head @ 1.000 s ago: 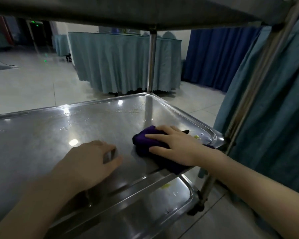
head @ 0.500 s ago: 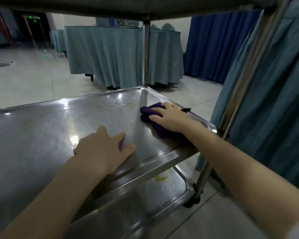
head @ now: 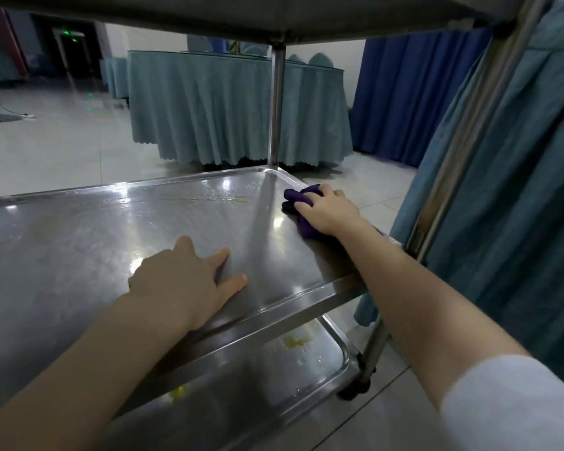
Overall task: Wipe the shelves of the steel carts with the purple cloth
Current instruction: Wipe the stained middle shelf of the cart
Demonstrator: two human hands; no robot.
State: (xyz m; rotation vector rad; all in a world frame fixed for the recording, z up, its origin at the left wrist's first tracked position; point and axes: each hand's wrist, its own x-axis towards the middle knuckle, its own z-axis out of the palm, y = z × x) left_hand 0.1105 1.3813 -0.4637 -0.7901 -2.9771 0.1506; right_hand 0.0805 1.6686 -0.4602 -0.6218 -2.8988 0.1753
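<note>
right hand (head: pixel 331 211) pressing purple cloth (head: pixel 298 203), left hand (head: pixel 183 281) flat on middle shelf (head: pixel 79 242)

Single view: head cam, wide-angle. It sits low, with the lens below the upper shelf (head: pixel 241 14), whose underside spans the top of frame, and above the middle shelf (head: pixel 79 249). It faces forward and down along that shelf toward its far right corner. Close in: both forearms enter from the bottom edge, left hand (head: pixel 179 281) near centre, right hand (head: pixel 329 211) on the purple cloth (head: pixel 298 198) right of centre. The lower shelf (head: pixel 274 379) shows under the near rim. Beyond the cart are the floor (head: pixel 46 141), a draped table (head: pixel 225 109) and a blue curtain (head: pixel 404 99). The near right post (head: pixel 463 141) slants across the right side.
</note>
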